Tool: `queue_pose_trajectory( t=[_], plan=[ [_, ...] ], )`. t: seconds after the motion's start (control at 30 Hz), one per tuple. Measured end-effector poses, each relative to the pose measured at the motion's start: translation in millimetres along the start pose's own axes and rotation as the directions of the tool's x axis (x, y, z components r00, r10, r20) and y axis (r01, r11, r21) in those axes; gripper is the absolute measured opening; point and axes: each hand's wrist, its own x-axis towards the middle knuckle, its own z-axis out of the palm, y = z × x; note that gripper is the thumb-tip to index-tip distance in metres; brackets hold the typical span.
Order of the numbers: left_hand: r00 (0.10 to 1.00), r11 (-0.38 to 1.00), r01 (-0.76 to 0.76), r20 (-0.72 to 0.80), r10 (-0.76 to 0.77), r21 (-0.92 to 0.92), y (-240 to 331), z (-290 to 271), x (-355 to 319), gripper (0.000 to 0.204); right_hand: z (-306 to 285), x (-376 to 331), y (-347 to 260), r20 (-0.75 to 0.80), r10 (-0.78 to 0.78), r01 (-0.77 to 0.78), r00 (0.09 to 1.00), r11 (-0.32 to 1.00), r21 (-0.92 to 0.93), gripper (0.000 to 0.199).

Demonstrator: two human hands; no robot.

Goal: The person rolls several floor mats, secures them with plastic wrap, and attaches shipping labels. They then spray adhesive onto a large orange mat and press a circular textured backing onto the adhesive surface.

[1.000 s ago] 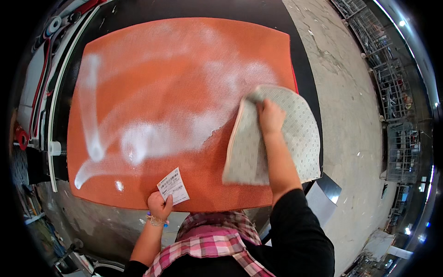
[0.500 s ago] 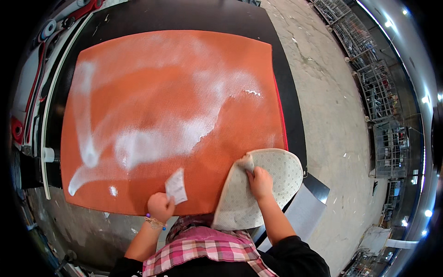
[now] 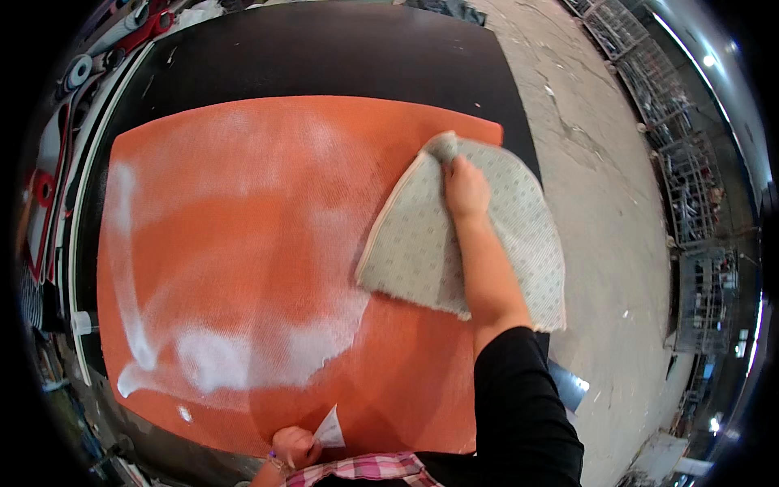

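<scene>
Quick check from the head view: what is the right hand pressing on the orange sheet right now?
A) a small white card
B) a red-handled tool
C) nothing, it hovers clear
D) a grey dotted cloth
D: the right hand grips the bunched top of the grey dotted cloth spread over the orange sheet.

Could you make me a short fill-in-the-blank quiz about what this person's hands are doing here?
1. The right hand grips a grey dotted ____.
2. The big sheet on the black table is ____ in colour.
3. The left hand holds a small white ____.
4. The powdery smears on the sheet are ____.

Missing words: cloth; orange; card; white
</scene>
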Motion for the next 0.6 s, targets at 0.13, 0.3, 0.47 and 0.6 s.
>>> queue_pose_trajectory(
  t=[0.13,0.3,0.47,0.6],
  plan=[
    [0.999,0.991,0.025,0.046,-0.02,-0.132,3.5,-19.5,8.3,0.013,23.2,90.9,12.9,-0.011,0.123,-0.123,0.992,0.992,-0.035,0.022],
    [0.997,1.0,0.0,-0.082,-0.001,-0.013,8.7,-15.0,14.5,0.012,25.0,115.6,11.1,0.025,0.167,-0.165,0.986,0.984,-0.073,0.027],
    [0.976,0.997,0.034,-0.218,-0.017,0.071,12.2,-5.4,15.4,0.018,-19.1,3.8,6.2,0.394,-0.226,0.189,0.891,0.973,0.132,0.023],
    [0.977,0.996,0.047,-0.21,-0.031,0.072,14.3,-7.2,16.8,0.02,-109.3,-181.2,-2.8,0.771,-0.408,0.352,0.489,0.901,0.253,0.019]
  ],
)
